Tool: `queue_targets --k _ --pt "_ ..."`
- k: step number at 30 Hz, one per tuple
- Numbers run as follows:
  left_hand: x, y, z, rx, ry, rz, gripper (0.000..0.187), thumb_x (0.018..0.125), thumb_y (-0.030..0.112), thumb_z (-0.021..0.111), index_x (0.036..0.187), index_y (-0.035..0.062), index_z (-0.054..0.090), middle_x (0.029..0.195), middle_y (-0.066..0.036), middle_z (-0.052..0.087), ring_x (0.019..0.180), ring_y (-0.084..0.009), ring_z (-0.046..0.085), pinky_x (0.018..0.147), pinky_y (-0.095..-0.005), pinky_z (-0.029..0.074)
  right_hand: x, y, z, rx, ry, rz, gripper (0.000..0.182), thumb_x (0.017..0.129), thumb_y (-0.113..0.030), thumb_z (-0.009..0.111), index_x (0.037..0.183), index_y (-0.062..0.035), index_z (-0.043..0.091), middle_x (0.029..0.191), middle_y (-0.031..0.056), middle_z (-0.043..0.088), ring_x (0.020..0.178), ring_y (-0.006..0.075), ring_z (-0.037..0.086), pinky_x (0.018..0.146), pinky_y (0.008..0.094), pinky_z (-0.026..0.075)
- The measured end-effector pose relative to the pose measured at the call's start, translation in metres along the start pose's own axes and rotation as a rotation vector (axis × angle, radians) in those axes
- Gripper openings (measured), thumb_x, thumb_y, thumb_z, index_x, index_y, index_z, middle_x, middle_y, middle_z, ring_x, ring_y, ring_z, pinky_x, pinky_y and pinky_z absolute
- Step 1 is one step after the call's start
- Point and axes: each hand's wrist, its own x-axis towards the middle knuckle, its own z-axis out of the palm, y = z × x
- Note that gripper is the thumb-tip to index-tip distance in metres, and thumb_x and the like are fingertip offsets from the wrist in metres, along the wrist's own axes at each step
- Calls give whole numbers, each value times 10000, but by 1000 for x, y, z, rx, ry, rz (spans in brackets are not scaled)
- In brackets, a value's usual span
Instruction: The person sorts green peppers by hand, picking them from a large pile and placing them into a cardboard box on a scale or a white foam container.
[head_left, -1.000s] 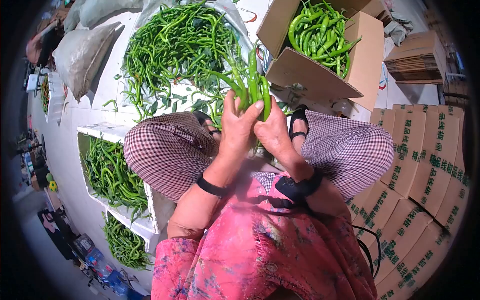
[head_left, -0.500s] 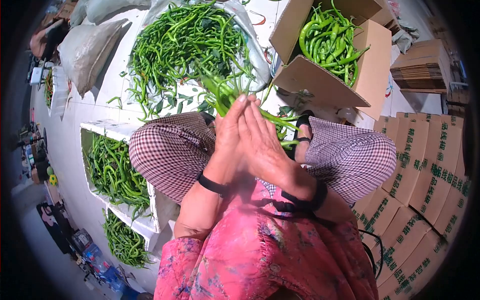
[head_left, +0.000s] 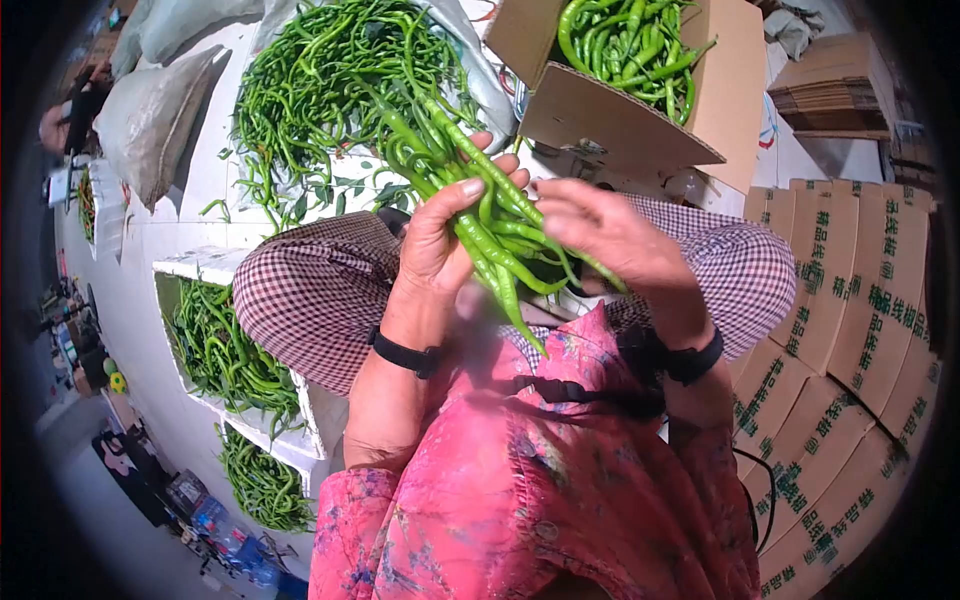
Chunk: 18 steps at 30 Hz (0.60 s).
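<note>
A bundle of long green chili peppers (head_left: 500, 240) lies across my left hand (head_left: 440, 235), whose fingers and thumb are wrapped round it. My right hand (head_left: 615, 235) is at the right side of the bundle, blurred by motion, its fingers by the pepper tips; whether it grips any pepper is unclear. Beyond my hands a big heap of green peppers (head_left: 340, 90) rests on a pale plastic sheet. An open cardboard box (head_left: 620, 125) at the upper right holds more peppers (head_left: 640, 50).
White foam boxes (head_left: 310, 400) with peppers stand on the left. A stuffed sack (head_left: 150, 120) lies at the upper left. Printed flat cartons (head_left: 840, 290) are on the right, below a cardboard stack (head_left: 830, 85). Part of another person (head_left: 80, 115) shows far left.
My hands, pressed together before, have parted. The pepper bundle now shows in my left hand, and my right hand has moved right. The view has shifted slightly.
</note>
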Motion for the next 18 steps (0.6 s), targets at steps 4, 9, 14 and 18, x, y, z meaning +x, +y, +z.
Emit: queue_targets --k 4,9,14,18 --pt "0 -5 5 4 -11 -65 622 817 -2 612 1397 23 386 1255 -224 562 1182 -357 559 1021 -491 471 3 9 7 105 -93 6 529 966 -173 559 1394 72 368 1315 194 531 1201 202 519 1005 310 421" --pt "1 -7 15 65 28 -42 653 810 -14 612 1416 41 372 1306 -215 532 1231 -348 527 1051 -485 446 -5 5 17 -236 14 -118 515 951 -149 555 1392 33 360 1256 112 540 1106 146 537 939 293 454" --pt "-11 9 54 173 154 49 547 822 -21 628 1333 24 436 1191 -198 600 1067 -322 633 923 -471 546 -5 6 31 158 -111 -153 584 942 -281 623 1371 13 357 1119 57 546 965 106 535 820 266 484" --pt "3 27 123 361 -24 92 495 829 4 627 1294 3 458 1092 -180 627 930 -289 677 818 -424 600 -40 -57 38 480 -10 -303 664 999 -305 530 1477 34 219 1381 170 451 1303 204 408 1075 323 327"
